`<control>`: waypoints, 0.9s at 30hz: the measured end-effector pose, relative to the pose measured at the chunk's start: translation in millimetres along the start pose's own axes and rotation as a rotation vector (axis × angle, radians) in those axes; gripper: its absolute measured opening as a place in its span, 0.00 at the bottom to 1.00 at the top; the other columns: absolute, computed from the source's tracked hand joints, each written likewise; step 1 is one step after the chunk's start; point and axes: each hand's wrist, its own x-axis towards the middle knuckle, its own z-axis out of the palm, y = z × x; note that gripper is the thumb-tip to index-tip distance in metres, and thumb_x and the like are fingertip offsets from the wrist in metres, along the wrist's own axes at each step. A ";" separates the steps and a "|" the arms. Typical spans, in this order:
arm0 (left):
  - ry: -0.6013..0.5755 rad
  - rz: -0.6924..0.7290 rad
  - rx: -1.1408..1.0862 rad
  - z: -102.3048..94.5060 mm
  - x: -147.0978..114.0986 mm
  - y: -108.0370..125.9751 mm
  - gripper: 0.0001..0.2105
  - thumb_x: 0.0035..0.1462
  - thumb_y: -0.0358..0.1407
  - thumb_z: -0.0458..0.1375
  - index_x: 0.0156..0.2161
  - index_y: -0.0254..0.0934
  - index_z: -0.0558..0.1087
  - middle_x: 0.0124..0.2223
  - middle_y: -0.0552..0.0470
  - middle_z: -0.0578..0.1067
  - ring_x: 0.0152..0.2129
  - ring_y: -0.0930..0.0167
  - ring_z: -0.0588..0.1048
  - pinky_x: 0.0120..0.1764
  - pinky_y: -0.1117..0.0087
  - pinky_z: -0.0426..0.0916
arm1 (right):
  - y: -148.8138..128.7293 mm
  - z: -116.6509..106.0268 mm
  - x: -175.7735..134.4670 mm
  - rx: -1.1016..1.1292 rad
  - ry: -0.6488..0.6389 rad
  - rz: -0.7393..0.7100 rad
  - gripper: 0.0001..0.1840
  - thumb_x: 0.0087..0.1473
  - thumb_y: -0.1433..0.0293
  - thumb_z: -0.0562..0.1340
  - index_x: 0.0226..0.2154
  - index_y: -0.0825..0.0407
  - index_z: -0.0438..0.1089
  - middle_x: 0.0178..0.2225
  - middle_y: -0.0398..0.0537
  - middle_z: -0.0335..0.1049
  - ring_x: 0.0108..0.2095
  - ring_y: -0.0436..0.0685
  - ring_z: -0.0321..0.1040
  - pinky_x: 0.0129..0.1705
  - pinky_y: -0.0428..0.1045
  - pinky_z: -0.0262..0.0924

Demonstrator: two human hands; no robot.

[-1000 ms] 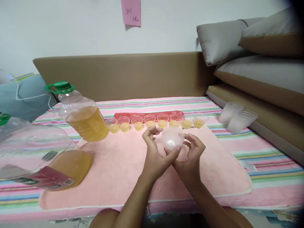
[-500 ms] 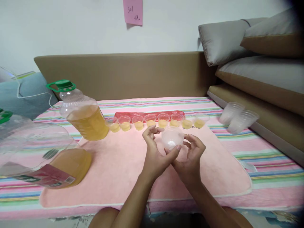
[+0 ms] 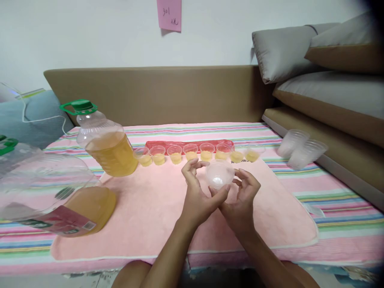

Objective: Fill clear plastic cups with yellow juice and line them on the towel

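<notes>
Above a pink mat [image 3: 144,216] spread over striped cloth [image 3: 336,192], a person's left hand [image 3: 195,196] and right hand [image 3: 241,196] hold a clear plastic cup [image 3: 220,174] between them. The fingers of both hands are partly open and curved around its sides, with the thumbs crossing near its lower edge; whether it is one cup or several nested is hard to tell. Just beyond, eight small cups of yellow liquid [image 3: 191,154] stand in a row in front of a red plastic packet [image 3: 189,145]. To the left are two large bottles [image 3: 111,154] with green caps, partly filled with yellow liquid. Well to the right, two stacks of clear cups [image 3: 307,154] lean beside piled grey-and-brown cushions [image 3: 333,94].
</notes>
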 end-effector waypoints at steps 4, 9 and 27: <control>0.019 -0.001 -0.020 0.8 1.0 -1.4 0.40 0.53 0.37 0.71 0.62 0.46 0.48 0.58 0.43 0.66 0.61 0.61 0.66 0.66 0.48 0.56 | -1.8 -0.5 0.2 -0.007 -0.002 0.004 0.39 0.65 0.57 0.74 0.67 0.46 0.55 0.61 0.55 0.57 0.60 0.65 0.63 0.55 0.59 0.64; 0.020 -0.023 -0.029 0.1 0.2 -2.1 0.41 0.53 0.39 0.72 0.62 0.46 0.48 0.58 0.43 0.66 0.61 0.60 0.66 0.66 0.47 0.56 | -2.8 -0.1 0.5 -0.003 -0.009 -0.005 0.37 0.67 0.59 0.72 0.67 0.47 0.55 0.62 0.55 0.56 0.60 0.64 0.63 0.55 0.59 0.64; 0.085 -0.083 0.005 -1.1 1.2 0.5 0.38 0.54 0.42 0.70 0.61 0.46 0.51 0.56 0.43 0.71 0.61 0.56 0.67 0.65 0.45 0.55 | -4.2 1.8 0.5 -0.050 -0.004 -0.003 0.34 0.67 0.60 0.71 0.66 0.45 0.55 0.60 0.55 0.59 0.59 0.68 0.64 0.56 0.65 0.65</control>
